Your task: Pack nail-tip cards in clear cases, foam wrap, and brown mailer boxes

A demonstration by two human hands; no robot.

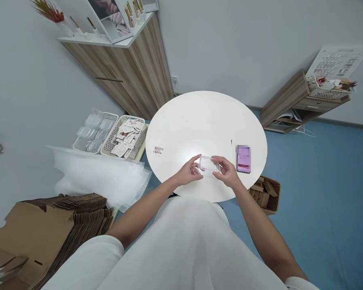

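Between both hands, over the near part of the round white table, is a small clear plastic box. My left hand grips its left end with thumb and fingers, and my right hand holds the right end the same way. Whether the box is latched cannot be made out. A set of small pinkish press-on nails lies on the table to the left. To the right of my right hand is a phone with a lit pink screen. A tiny dark item sits just beyond that hand.
At left stand a basket of clear plastic boxes and a basket of printed cards. Nearer are translucent sheets and stacked flat cardboard. An open carton of small brown boxes stands on the floor at right.
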